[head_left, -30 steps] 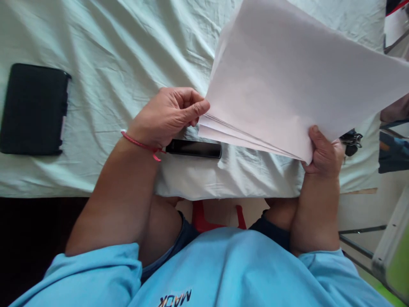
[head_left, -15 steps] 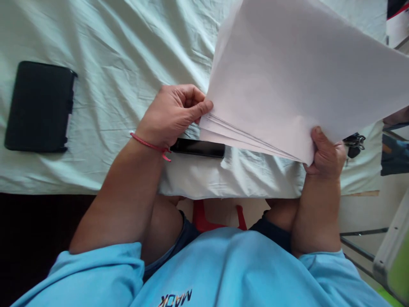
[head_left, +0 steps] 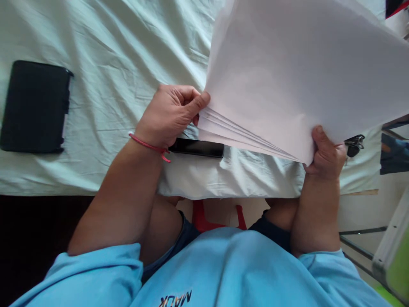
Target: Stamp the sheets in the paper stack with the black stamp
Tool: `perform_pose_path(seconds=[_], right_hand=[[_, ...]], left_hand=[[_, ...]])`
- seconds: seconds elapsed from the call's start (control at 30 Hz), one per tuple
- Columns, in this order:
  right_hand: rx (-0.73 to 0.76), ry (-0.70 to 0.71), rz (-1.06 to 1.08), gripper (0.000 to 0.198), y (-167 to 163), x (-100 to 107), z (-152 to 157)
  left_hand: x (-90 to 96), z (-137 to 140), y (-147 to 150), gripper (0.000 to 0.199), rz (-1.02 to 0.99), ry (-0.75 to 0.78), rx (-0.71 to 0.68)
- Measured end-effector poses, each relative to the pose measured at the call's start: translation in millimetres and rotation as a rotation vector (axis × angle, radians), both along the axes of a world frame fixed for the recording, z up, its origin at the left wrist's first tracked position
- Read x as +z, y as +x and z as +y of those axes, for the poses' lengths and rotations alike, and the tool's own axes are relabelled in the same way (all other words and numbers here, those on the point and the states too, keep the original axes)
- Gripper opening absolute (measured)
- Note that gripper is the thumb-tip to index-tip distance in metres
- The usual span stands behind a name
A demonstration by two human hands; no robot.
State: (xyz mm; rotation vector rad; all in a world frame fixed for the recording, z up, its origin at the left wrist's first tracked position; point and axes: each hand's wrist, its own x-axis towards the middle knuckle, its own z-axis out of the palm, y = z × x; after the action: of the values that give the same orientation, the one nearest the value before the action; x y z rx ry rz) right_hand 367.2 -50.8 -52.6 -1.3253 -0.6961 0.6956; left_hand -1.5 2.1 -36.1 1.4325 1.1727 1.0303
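Several large white sheets of paper (head_left: 275, 76) are held up over the table, their lower edges fanned apart at the left. My left hand (head_left: 179, 111) pinches the lower left corner between thumb and fingers. At the lower right corner my right hand (head_left: 327, 151) grips the stack, thumb on top and fingers hidden underneath. Below the sheets and beside my left wrist lies a black phone-like slab (head_left: 200, 148), partly covered by the wrist. A bunch of keys (head_left: 354, 145) shows just past my right hand.
A pale green cloth (head_left: 111, 51) with creases covers the table. On it at the left lies a flat black case-like object (head_left: 35, 106). A red stool (head_left: 204, 217) is under the table's front edge, and metal-framed furniture (head_left: 364, 231) stands at the right.
My left thumb and the corner it pinches have risen slightly, and the sheets' edges are spread a little wider. My right hand stays nearly where it was.
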Motion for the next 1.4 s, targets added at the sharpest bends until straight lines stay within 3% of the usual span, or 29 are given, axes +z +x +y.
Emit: perform_pose_path(seconds=[0.13, 0.53, 0.73, 0.93, 1.2, 1.4], right_hand=[[0.006, 0.014, -0.004, 0.061, 0, -2, 0], [0.027, 0.013, 0.013, 0.060, 0, -4, -3], [0.028, 0.017, 0.005, 0.062, 2, -5, -2], [0.011, 0.007, 0.010, 0.061, -1, -3, -3], [-0.005, 0.033, -0.021, 0.062, 0, -1, -3], [-0.040, 0.050, 0.018, 0.065, -2, 0, -3]], left_hand=[[-9.3, 3, -1, 0.042, -0.042, 0.026, -0.027], [-10.6, 3, -3, 0.061, -0.085, 0.039, 0.011], [-10.6, 4, -4, 0.058, -0.011, 0.036, -0.005], [-10.1, 4, -2, 0.056, -0.069, 0.050, 0.031], [-16.9, 6, -3, 0.058, -0.157, 0.149, 0.060], [-26.1, 15, -7, 0.062, -0.235, 0.321, 0.003]])
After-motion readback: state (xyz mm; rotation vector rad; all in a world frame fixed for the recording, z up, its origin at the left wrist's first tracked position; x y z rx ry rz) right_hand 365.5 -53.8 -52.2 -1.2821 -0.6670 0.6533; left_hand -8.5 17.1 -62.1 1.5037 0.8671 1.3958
